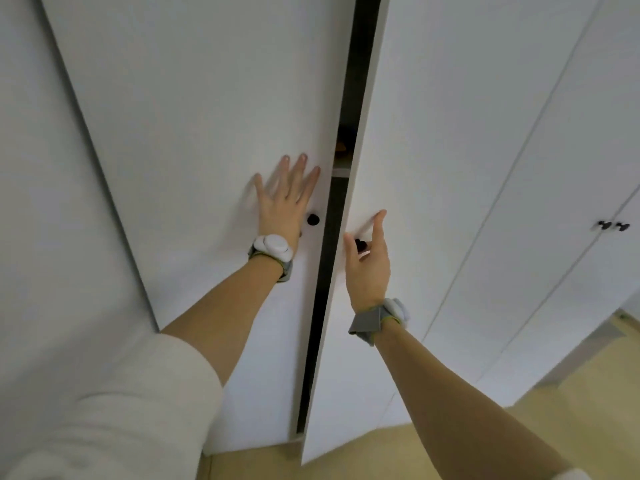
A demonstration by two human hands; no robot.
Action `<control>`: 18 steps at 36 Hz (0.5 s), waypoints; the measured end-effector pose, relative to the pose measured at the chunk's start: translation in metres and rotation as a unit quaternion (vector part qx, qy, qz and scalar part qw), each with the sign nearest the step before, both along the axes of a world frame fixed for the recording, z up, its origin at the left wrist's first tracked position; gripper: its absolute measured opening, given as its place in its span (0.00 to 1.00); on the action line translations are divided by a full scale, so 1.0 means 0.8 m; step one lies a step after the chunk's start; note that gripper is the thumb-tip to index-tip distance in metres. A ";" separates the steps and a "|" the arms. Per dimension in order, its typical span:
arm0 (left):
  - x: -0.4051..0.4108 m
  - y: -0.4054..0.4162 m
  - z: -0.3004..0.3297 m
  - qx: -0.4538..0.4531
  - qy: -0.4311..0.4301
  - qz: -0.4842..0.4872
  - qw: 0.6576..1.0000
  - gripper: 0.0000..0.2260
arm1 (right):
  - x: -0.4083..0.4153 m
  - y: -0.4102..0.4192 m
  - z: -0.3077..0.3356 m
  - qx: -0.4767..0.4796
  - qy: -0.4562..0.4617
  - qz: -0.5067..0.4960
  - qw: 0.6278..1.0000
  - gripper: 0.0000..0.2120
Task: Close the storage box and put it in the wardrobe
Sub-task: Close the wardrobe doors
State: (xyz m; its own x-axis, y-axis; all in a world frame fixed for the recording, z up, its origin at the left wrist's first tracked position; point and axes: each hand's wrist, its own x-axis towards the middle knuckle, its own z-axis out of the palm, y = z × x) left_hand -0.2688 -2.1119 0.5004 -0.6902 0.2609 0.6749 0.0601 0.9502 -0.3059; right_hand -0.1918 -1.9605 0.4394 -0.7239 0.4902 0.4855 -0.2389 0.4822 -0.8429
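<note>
The white wardrobe fills the view. Its left door point(207, 116) is almost flush, and its right door point(433, 133) stands slightly ajar, leaving a narrow dark gap point(332, 237) between them. My left hand point(285, 199) lies flat on the left door with fingers spread, just left of a black knob point(313, 219). My right hand point(369, 258) is at the right door's black knob point(361, 244), thumb and fingers apart around it. Through the gap a shelf edge and a dark orange-brown shape show. I cannot tell whether that shape is the storage box.
Further right is another pair of white wardrobe doors with two black knobs point(613, 225). Pale wooden floor point(450, 445) runs along the wardrobe's foot. A white wall point(41, 202) borders the left side. Both wrists wear grey straps with white devices.
</note>
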 end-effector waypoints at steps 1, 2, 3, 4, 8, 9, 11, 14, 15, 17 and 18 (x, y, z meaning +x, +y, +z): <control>0.000 0.002 -0.001 -0.001 0.004 -0.001 1.000 0.66 | -0.003 0.000 0.002 -0.010 0.005 -0.007 1.000 0.37; -0.002 -0.001 -0.003 -0.004 0.007 0.001 1.000 0.65 | -0.011 -0.006 0.001 -0.021 0.006 -0.014 1.000 0.36; -0.001 0.003 -0.001 -0.004 0.010 -0.001 1.000 0.64 | -0.016 -0.005 0.004 -0.034 0.002 -0.018 0.999 0.36; -0.002 0.002 -0.002 -0.007 0.011 0.001 1.000 0.64 | -0.027 -0.010 0.002 -0.048 -0.002 -0.022 0.999 0.36; 0.001 0.003 -0.004 -0.015 0.017 0.009 1.000 0.64 | -0.055 -0.017 0.012 -0.085 -0.016 -0.037 0.996 0.36; 0.002 0.004 -0.005 -0.016 0.015 0.012 1.000 0.64 | -0.060 -0.019 0.014 -0.092 -0.018 -0.036 0.995 0.35; 0.000 0.004 -0.006 -0.012 0.012 0.011 1.000 0.64 | -0.071 -0.022 0.016 -0.105 -0.022 -0.031 0.994 0.35; -0.001 0.004 -0.009 -0.012 0.015 0.011 1.000 0.62 | -0.084 -0.024 0.016 -0.111 -0.032 -0.028 0.993 0.35; -0.001 0.006 -0.009 -0.009 0.016 0.009 1.000 0.61 | -0.087 -0.023 0.018 -0.116 -0.034 -0.028 0.992 0.34; -0.001 0.006 -0.009 -0.007 0.015 0.010 1.000 0.60 | -0.093 -0.024 0.018 -0.131 -0.038 -0.025 0.990 0.34; -0.001 0.008 -0.009 -0.007 0.018 0.007 1.000 0.59 | -0.095 -0.024 0.020 -0.134 -0.039 -0.027 0.990 0.34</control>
